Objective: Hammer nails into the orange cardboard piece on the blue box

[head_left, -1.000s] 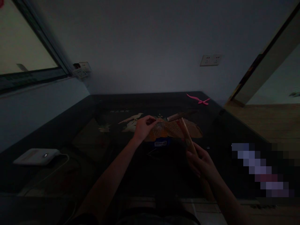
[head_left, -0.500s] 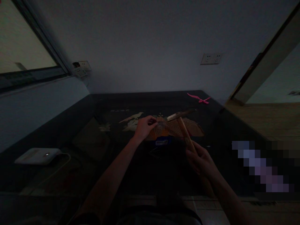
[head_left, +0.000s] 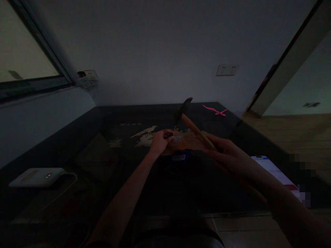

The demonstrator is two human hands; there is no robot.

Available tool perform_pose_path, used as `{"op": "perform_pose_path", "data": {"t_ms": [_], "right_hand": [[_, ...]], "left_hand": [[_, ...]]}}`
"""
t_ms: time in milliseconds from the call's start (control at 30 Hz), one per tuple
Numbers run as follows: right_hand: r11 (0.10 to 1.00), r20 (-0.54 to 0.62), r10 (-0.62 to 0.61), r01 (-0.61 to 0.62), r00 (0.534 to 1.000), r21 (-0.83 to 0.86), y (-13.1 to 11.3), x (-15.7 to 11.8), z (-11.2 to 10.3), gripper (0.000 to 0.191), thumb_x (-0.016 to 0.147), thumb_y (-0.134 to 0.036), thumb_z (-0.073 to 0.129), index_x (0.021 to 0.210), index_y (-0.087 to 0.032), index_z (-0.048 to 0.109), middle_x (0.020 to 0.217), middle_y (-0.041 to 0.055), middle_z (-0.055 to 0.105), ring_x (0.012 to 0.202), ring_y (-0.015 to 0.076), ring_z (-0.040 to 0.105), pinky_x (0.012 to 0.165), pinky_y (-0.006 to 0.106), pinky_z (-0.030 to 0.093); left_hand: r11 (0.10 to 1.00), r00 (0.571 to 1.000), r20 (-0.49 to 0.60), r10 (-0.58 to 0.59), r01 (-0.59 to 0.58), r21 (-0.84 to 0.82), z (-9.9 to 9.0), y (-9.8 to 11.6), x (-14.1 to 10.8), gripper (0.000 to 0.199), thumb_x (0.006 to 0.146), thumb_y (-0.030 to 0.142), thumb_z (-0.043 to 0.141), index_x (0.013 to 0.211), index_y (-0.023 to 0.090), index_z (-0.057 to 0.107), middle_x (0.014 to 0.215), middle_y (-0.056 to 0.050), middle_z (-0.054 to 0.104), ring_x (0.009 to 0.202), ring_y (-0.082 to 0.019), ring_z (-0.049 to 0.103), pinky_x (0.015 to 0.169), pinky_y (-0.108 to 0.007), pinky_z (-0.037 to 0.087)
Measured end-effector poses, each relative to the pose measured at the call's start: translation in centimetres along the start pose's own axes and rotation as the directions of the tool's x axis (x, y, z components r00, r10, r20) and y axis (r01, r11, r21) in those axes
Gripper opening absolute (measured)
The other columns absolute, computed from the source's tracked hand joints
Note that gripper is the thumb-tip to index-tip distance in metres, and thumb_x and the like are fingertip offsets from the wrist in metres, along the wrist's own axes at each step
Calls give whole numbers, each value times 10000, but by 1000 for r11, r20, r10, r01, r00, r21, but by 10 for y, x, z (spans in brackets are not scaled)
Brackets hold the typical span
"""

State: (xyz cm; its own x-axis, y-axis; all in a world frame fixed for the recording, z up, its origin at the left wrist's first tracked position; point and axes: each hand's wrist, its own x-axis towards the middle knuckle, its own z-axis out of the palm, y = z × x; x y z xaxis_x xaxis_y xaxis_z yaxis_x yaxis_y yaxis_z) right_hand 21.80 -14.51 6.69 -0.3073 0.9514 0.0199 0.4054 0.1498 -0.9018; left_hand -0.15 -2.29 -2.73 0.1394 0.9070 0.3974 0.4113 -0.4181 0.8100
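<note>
My right hand is wrapped round the wooden handle of a hammer, its dark head raised and tilted above the table. Beneath it lies a brown, speckled flat piece, perhaps leather or board; the dim light hides its exact kind. My left hand rests at the left end of this piece, thumb and fingers pinched together. Whatever the pinch holds is too small and dark to make out. Against the piece's near edge sits a blue item with a pale label.
A white power bank or similar device with a white cable lies at left on the dark table. A lit phone is at right, partly behind my right forearm. A pink ribbon lies near the back right corner. Wall sockets are behind.
The hammer has been lifted and turned, its head now higher and further left. My right hand has risen with it. My left hand stays pinched at the speckled piece; the view has shifted slightly.
</note>
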Motion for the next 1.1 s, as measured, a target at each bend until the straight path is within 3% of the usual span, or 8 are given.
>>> {"op": "perform_pose_path", "data": {"t_ms": [167,433,633,767,867,1000,1033,1100], "right_hand": [[991,93,129,-125,987,-46,6,3,6,512,828,-311,536,1309,-162,444,515,-83,427,336,70,372,291,165,317],[996,52,32,-28,998,-83,-6,3,-1,428,817,-307,547,1228,-187,537,544,-69,458,339,61,371,300,166,301],[989,66,69,-59,995,-137,0,8,7,383,799,-275,552,1154,-134,576,598,-44,489,403,68,416,335,165,331],[990,68,53,-44,996,-133,-7,6,4,394,825,-289,518,1192,-147,541,551,-66,465,349,67,391,321,176,337],[986,33,-38,43,999,-161,-6,7,2,365,826,-273,531,1173,-168,572,680,-12,585,477,104,526,428,202,437],[975,67,-104,115,992,-190,5,12,4,349,804,-221,559,1145,-169,611,923,42,660,817,197,618,718,296,504],[977,79,-94,107,992,-187,6,12,4,350,806,-220,556,1149,-169,609,935,45,662,832,203,618,728,303,503],[980,75,-57,70,996,-184,7,10,2,354,811,-236,551,1154,-163,600,883,43,659,715,178,615,610,268,505]], "left_hand": [[999,1000,14,-2,1,45,-4,8,-2,131,729,67,636,814,165,656,846,-32,709,799,-160,663,764,-284,515],[1000,997,71,-18,16,23,-2,2,2,111,728,87,652,806,166,655,841,-37,712,787,-158,669,763,-272,512],[981,998,67,11,-24,193,-6,5,1,75,730,135,661,794,173,670,834,-38,713,809,-189,659,765,-297,498],[995,996,81,-38,30,94,-4,3,2,79,735,127,657,798,174,665,822,-33,714,776,-169,667,735,-271,508],[996,996,75,-49,43,81,-2,3,2,78,730,120,665,780,179,661,809,-27,715,770,-164,670,736,-271,511],[984,998,57,2,-12,179,-4,3,0,76,725,143,676,788,185,674,813,-34,716,780,-186,668,750,-302,508],[982,998,55,7,-17,189,-4,3,-1,78,726,143,673,790,187,676,816,-35,716,782,-190,668,747,-306,509],[984,999,46,0,-8,179,-4,2,-1,85,724,137,671,792,188,675,819,-36,715,784,-190,670,744,-308,511]]}}
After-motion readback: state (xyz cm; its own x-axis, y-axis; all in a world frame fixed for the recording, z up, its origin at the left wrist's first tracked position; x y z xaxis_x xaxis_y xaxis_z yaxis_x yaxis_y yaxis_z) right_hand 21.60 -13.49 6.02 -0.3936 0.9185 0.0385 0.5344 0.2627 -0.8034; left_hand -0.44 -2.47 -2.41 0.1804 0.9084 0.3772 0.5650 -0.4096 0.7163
